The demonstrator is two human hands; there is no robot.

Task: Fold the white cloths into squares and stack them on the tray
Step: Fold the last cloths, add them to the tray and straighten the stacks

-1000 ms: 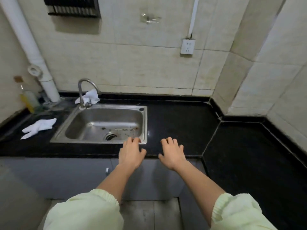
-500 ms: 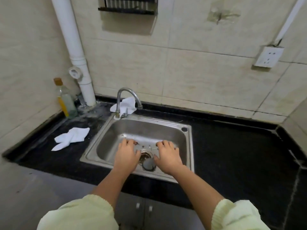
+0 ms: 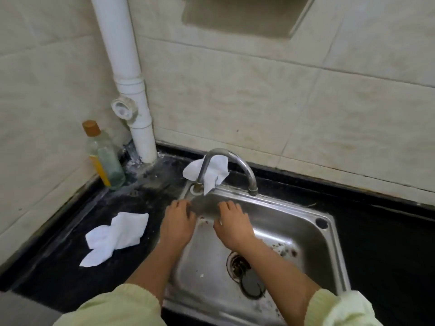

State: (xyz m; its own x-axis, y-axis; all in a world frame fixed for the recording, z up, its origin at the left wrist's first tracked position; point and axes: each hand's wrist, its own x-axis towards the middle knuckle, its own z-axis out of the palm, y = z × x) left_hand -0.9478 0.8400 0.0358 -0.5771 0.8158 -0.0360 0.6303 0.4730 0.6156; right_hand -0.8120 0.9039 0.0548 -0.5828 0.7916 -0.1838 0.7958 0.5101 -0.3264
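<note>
One crumpled white cloth (image 3: 117, 234) lies on the black counter left of the sink. A second white cloth (image 3: 215, 171) hangs behind the curved tap (image 3: 235, 161) at the sink's back edge. My left hand (image 3: 177, 223) is stretched out over the sink's left rim, fingers relaxed, holding nothing. Over the basin my right hand (image 3: 233, 225) reaches forward the same way, below the tap and short of the hanging cloth. No tray is in view.
A steel sink (image 3: 315, 234) with a dirty drain (image 3: 240, 263) fills the centre. A bottle with a brown cap (image 3: 103, 156) stands in the left corner beside a white pipe (image 3: 128, 85). Black counter (image 3: 388, 243) stretches right; tiled walls close in behind and left.
The view has moved left and closer to the sink. Both hands have gone from the counter's front edge forward over the basin toward the tap and the hanging cloth.
</note>
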